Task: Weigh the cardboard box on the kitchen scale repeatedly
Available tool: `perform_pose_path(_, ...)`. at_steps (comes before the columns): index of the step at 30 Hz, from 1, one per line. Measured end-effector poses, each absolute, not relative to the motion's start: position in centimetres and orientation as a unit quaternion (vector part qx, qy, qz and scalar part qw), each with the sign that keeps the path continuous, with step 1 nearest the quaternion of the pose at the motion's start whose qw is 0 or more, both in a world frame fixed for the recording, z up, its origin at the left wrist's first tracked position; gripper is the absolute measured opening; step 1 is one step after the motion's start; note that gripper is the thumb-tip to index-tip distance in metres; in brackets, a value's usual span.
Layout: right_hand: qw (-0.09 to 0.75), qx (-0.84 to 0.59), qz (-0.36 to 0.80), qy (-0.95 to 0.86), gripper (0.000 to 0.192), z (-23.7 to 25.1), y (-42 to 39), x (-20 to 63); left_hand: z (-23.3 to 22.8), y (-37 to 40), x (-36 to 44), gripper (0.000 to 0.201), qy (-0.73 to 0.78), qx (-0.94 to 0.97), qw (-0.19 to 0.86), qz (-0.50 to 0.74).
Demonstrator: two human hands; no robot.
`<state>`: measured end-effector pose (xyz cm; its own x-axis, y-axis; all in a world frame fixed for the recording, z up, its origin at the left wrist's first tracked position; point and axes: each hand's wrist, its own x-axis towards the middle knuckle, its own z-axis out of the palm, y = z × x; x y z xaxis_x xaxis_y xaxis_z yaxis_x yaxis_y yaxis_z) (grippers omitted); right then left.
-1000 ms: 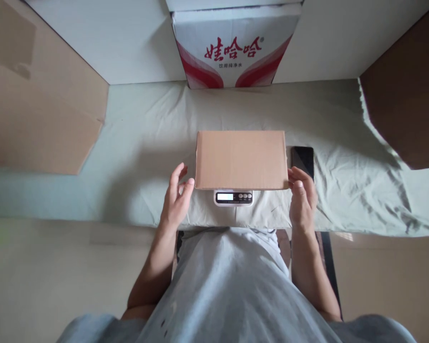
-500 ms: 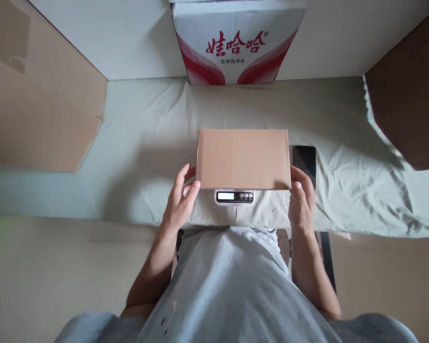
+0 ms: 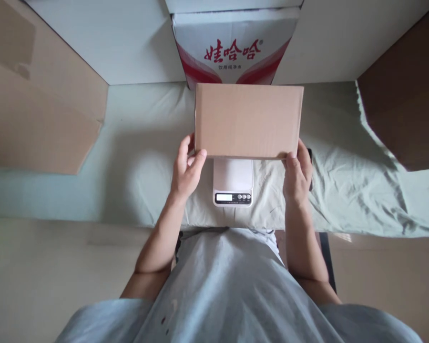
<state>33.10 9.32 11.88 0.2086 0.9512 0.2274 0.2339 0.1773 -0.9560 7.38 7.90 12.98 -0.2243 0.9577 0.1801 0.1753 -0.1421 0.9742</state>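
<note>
left hand [image 3: 186, 167] | right hand [image 3: 297, 174] | both clasp box [image 3: 248, 120] (near corners)

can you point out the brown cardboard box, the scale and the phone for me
brown cardboard box [image 3: 248, 120], head view, middle of its top face
scale [image 3: 233, 174], head view, bare white platform
phone [image 3: 310, 153], head view, dark sliver showing beside the right hand [image 3: 297, 177]

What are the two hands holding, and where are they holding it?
A brown cardboard box, held by its two near corners: the left hand at the near left corner, the right hand at the near right, above the white scale.
</note>
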Motion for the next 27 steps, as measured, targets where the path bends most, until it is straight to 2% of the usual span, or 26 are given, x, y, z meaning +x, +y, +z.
perform_pose_path(7, 0.559, -0.547, 0.333, -0.527, 0.046, 9.5, 13.4, 32.3, 9.8, 13.0, 7.7, 0.067, 0.57, 0.46, 0.38, 0.564)
perform_pose_path(18, 0.512, -0.578, 0.35, -0.53, 0.046, 7.1, 15.2, 32.1, 7.0, 14.2, 7.6, 0.053, 0.61, 0.416, 0.403, 0.541)
perform_pose_path(23, 0.513, -0.573, 0.373, -0.519, 0.056, 6.6, 15.3, 32.0, 7.1, 14.2, 7.5, 0.055, 0.607, 0.44, 0.412, 0.518)
perform_pose_path(27, 0.519, -0.596, 0.39, -0.473, 0.068, 6.4, 14.8, 32.7, 7.2, 13.9, 6.9, 0.066, 0.636, 0.441, 0.393, 0.496)
